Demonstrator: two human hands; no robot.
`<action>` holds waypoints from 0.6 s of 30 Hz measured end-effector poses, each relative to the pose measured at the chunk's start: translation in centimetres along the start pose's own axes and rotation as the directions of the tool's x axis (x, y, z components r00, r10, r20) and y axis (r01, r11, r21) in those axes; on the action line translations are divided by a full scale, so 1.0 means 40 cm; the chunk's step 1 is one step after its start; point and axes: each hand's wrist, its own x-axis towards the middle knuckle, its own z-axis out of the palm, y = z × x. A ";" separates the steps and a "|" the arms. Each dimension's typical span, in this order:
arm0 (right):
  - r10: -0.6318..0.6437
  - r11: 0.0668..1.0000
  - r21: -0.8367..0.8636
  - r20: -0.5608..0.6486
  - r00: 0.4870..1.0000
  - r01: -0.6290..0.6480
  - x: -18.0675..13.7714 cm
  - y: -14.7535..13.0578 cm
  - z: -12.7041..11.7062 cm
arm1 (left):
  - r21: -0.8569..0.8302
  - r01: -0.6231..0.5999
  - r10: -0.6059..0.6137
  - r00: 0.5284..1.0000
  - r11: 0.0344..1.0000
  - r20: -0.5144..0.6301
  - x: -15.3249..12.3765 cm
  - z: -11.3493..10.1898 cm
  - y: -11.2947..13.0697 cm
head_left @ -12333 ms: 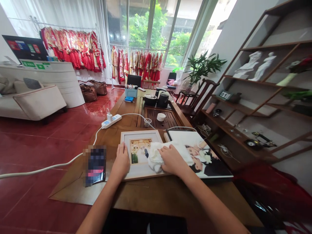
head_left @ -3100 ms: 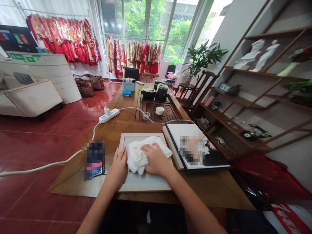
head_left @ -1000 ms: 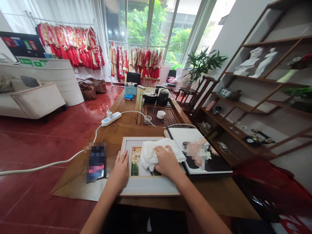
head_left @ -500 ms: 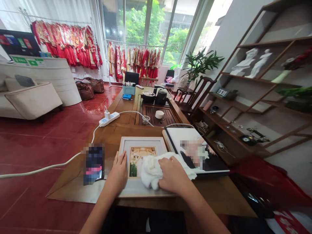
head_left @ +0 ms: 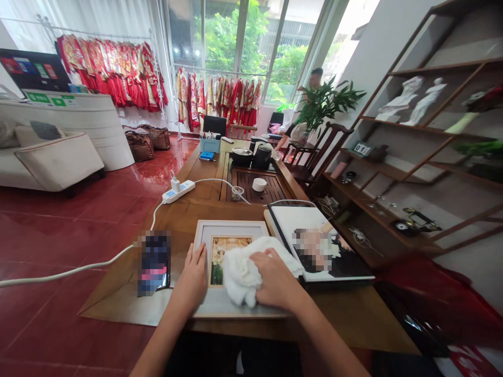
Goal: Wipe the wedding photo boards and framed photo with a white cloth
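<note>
A white-matted picture frame [head_left: 231, 230] lies flat on the wooden table [head_left: 236, 324] right in front of me. My left hand [head_left: 193, 280] rests flat on the frame's left border, fingers stretched out. My right hand [head_left: 275, 280] presses a crumpled white cloth [head_left: 243, 272] onto the frame's glass, fingers curled over the cloth. The cloth hides the right half of the photo. A larger unframed photo print [head_left: 318, 243] lies to the right, touching the frame's right side.
A phone [head_left: 154, 262] leans at the table's left edge. A white power strip [head_left: 178, 191] with its cable, a tea tray [head_left: 257, 188], a white cup [head_left: 259, 184] and kettles sit farther back. Wooden chair and open shelves stand right. A person [head_left: 310, 89] stands behind the plant.
My right hand has kept sliding the cloth over the glass, from the upper middle down toward the lower right. My left hand stayed on the left border. A person has appeared behind the plant.
</note>
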 end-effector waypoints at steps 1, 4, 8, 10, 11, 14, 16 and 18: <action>-0.017 1.000 0.015 0.036 0.999 0.016 -0.018 -0.010 -0.005 | -0.004 -0.001 0.001 1.000 1.000 -0.001 0.000 -0.001 0.002; -0.024 0.999 0.025 0.109 0.994 0.021 -0.052 -0.028 -0.020 | -0.006 -0.002 0.002 1.000 1.000 -0.001 0.001 -0.004 0.005; 0.038 0.999 -0.027 0.072 0.997 -0.036 -0.034 -0.014 -0.026 | -0.011 0.007 -0.007 1.000 1.000 0.005 0.001 -0.003 0.005; 0.068 0.995 -0.067 0.001 0.998 -0.068 -0.005 0.004 -0.017 | -0.018 0.009 -0.009 1.000 1.000 0.008 0.001 -0.002 0.003; 0.078 0.993 -0.086 -0.033 0.996 -0.081 0.011 0.013 -0.010 | -0.022 0.010 -0.010 1.000 1.000 0.004 0.000 -0.002 0.003; 0.114 0.985 -0.118 -0.104 0.988 -0.126 0.050 0.031 0.012 | -0.033 0.012 -0.012 1.000 0.999 -0.003 0.000 -0.002 0.002; 0.114 0.987 -0.101 -0.114 0.987 -0.126 0.060 0.028 0.024 | -0.037 0.019 -0.019 1.000 0.999 0.004 0.001 -0.002 0.001; 0.054 0.997 -0.049 -0.093 0.994 -0.059 0.053 0.011 0.031 | -0.042 0.030 -0.029 0.999 0.999 0.025 0.002 -0.003 -0.001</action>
